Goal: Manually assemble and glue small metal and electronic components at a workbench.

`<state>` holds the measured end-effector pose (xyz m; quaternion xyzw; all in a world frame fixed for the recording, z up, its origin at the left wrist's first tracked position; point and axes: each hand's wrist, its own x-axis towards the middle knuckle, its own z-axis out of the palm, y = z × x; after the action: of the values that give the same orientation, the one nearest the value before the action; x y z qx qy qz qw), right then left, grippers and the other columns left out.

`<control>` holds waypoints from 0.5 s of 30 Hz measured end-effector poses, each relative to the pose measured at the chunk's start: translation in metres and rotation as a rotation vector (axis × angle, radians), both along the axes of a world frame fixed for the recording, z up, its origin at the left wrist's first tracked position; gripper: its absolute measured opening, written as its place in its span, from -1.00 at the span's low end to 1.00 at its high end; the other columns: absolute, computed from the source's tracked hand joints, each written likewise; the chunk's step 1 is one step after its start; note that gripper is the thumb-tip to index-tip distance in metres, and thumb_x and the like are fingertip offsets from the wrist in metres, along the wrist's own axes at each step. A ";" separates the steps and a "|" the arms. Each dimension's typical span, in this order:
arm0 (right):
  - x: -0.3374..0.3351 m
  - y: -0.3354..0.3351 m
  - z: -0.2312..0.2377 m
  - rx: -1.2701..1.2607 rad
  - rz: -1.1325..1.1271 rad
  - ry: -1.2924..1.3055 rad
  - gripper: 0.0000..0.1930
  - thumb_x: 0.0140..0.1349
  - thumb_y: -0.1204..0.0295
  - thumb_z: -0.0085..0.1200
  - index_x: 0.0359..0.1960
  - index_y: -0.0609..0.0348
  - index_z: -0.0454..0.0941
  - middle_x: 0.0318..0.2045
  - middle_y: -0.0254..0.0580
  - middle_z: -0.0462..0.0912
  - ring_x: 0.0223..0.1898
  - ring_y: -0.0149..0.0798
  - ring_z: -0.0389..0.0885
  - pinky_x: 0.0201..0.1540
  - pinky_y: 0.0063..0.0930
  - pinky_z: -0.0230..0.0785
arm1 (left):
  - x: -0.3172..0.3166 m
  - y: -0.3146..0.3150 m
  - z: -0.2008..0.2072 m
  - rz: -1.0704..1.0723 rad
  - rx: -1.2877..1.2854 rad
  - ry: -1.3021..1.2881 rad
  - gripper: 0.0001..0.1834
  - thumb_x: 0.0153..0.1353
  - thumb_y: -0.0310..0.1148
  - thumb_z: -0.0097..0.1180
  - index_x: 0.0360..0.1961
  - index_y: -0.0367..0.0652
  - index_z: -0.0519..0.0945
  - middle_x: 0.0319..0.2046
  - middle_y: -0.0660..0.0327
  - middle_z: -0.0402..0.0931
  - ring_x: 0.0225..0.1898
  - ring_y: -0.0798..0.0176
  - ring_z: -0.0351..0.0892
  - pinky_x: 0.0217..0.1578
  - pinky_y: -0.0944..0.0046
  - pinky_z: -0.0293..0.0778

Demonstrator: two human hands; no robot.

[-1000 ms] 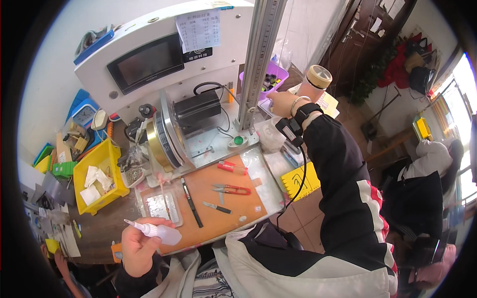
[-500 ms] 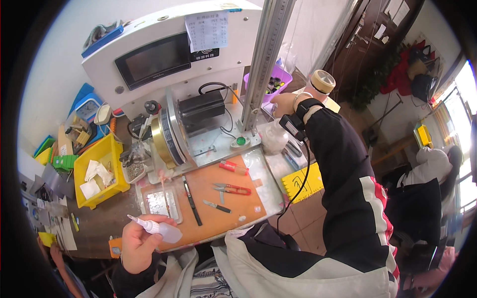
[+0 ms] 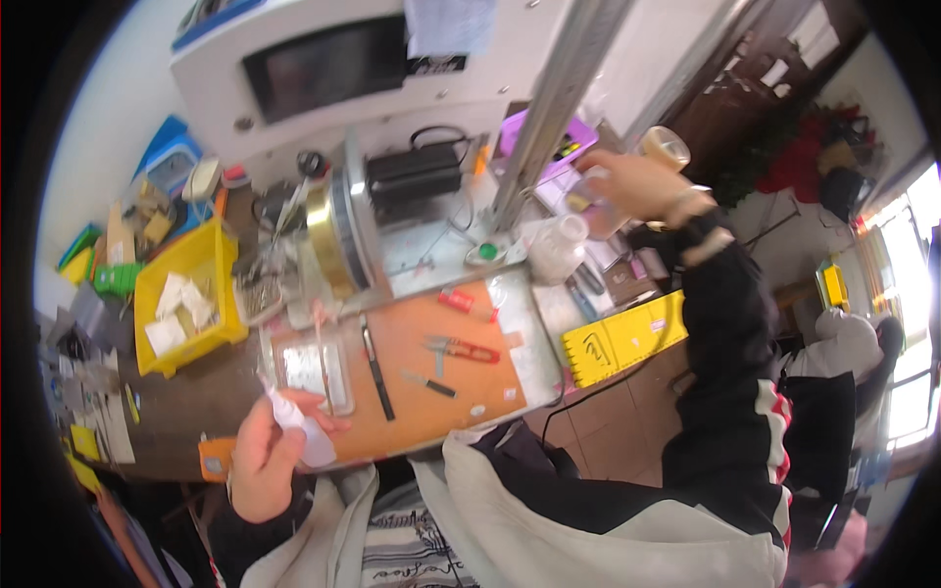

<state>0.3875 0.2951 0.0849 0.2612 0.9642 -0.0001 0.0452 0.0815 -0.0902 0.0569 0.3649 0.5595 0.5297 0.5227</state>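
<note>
My left hand (image 3: 265,461) grips a small translucent squeeze bottle (image 3: 319,444) with a pointed white nozzle, tilted over the near-left edge of the orange work mat (image 3: 402,343). Farther off at the right, my right hand (image 3: 642,186) has its fingers curled together beside a purple basket (image 3: 583,137). Blur hides what is between those fingers. Below that hand stands a white plastic bottle (image 3: 559,245). On the mat lie a black pen-like tool (image 3: 377,370), red-handled thread snips (image 3: 466,350), a small dark-handled blade (image 3: 431,383) and a red tube-shaped item (image 3: 465,304).
Behind the mat stands a machine with a brass-coloured disc (image 3: 333,240), a black motor (image 3: 417,176) and a dark screen (image 3: 328,67). A metal upright (image 3: 559,108) rises between it and the basket. A yellow bin (image 3: 191,358) holds white tissue. A yellow notebook (image 3: 622,340) lies at right.
My right hand has drawn back from behind the upright toward the right, and its fingers now show. The whole view has shifted and blurred. My left hand still holds the squeeze bottle.
</note>
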 end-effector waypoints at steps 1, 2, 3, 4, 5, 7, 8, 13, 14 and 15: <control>-0.002 -0.027 0.026 -0.029 -0.118 0.012 -0.67 0.22 0.32 -0.05 -0.01 0.14 0.42 -0.26 0.00 0.59 -0.24 -0.04 0.58 -0.21 -0.31 0.39 | 0.000 -0.003 -0.001 0.028 -0.024 -0.070 -0.69 0.22 -0.46 -0.19 -0.02 -0.36 0.32 -0.30 0.09 0.47 -0.18 0.18 0.54 -0.05 0.21 0.41; 0.013 -0.030 0.028 0.038 -0.109 0.124 -0.66 0.22 0.34 -0.04 0.02 0.17 0.40 -0.27 0.00 0.60 -0.31 -0.11 0.59 -0.24 -0.36 0.39 | 0.002 -0.003 -0.006 0.022 0.034 -0.076 -0.70 0.26 -0.43 -0.22 -0.02 -0.34 0.30 -0.34 0.12 0.41 -0.26 0.20 0.54 -0.17 0.26 0.45; 0.014 -0.055 0.048 0.027 -0.407 0.168 -0.67 0.24 0.36 -0.05 0.02 0.20 0.40 -0.30 -0.08 0.59 -0.35 -0.31 0.56 -0.29 -0.45 0.38 | 0.002 -0.002 -0.002 0.036 0.006 -0.135 -0.71 0.24 -0.43 -0.16 -0.04 -0.33 0.32 -0.37 0.14 0.42 -0.32 0.26 0.53 -0.26 0.32 0.44; 0.016 -0.071 0.059 0.003 -0.469 0.306 -0.68 0.25 0.37 -0.05 0.00 0.26 0.41 -0.32 -0.21 0.57 -0.32 -0.42 0.50 -0.27 -0.55 0.33 | 0.000 -0.001 0.000 0.060 -0.016 -0.194 -0.73 0.22 -0.43 -0.09 -0.07 -0.31 0.34 -0.39 0.16 0.42 -0.38 0.32 0.51 -0.35 0.37 0.43; 0.029 -0.080 0.064 0.042 -0.475 0.394 -0.68 0.25 0.35 -0.04 -0.03 0.25 0.42 -0.32 -0.20 0.57 -0.33 -0.39 0.50 -0.24 -0.53 0.34 | -0.003 -0.002 -0.004 0.085 -0.049 -0.205 -0.73 0.22 -0.43 -0.09 -0.07 -0.31 0.34 -0.39 0.16 0.42 -0.38 0.32 0.51 -0.35 0.37 0.43; 0.047 -0.119 0.081 0.067 -0.540 0.518 -0.68 0.24 0.31 -0.02 -0.07 0.26 0.43 -0.31 -0.23 0.56 -0.35 -0.38 0.50 -0.22 -0.53 0.33 | -0.012 0.002 -0.014 -0.044 -0.014 -0.059 -0.68 0.08 -0.45 0.16 -0.14 -0.26 0.40 -0.45 0.24 0.42 -0.49 0.44 0.44 -0.47 0.46 0.34; 0.051 -0.136 0.082 0.023 -0.558 0.569 -0.68 0.24 0.28 -0.02 -0.08 0.26 0.44 -0.30 -0.27 0.55 -0.34 -0.41 0.50 -0.21 -0.56 0.32 | -0.008 0.002 -0.017 -0.027 -0.034 -0.060 -0.68 0.08 -0.45 0.16 -0.14 -0.26 0.40 -0.45 0.24 0.42 -0.49 0.44 0.44 -0.47 0.46 0.34; -0.018 -0.218 0.022 -0.560 -0.065 0.665 -0.56 0.01 0.32 0.19 -0.08 0.29 0.44 -0.30 -0.19 0.54 -0.39 -0.36 0.53 -0.30 -0.55 0.37 | 0.024 0.011 -0.032 -0.123 -0.043 -0.128 -0.48 -0.22 -0.48 0.46 -0.18 -0.20 0.47 -0.39 0.31 0.43 -0.47 0.54 0.35 -0.43 0.48 0.29; -0.037 -0.222 0.009 -0.584 0.050 0.536 -0.53 -0.05 0.39 0.24 -0.08 0.29 0.44 -0.30 -0.15 0.53 -0.40 -0.31 0.54 -0.31 -0.53 0.40 | 0.030 0.014 -0.030 -0.185 -0.100 -0.191 -0.45 -0.21 -0.49 0.46 -0.14 -0.20 0.48 -0.34 0.31 0.44 -0.41 0.53 0.37 -0.39 0.48 0.30; -0.053 -0.234 -0.003 -0.631 0.038 0.575 -0.51 -0.09 0.44 0.26 -0.07 0.30 0.44 -0.29 -0.12 0.53 -0.40 -0.27 0.54 -0.31 -0.51 0.41 | 0.034 0.013 -0.031 -0.184 -0.100 -0.191 -0.45 -0.21 -0.49 0.46 -0.14 -0.20 0.48 -0.34 0.31 0.44 -0.41 0.53 0.37 -0.39 0.48 0.30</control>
<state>0.3342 0.0606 0.0818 0.2063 0.8948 -0.3672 -0.1478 0.1159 -0.0769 0.0256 0.3360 0.4972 0.4832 0.6375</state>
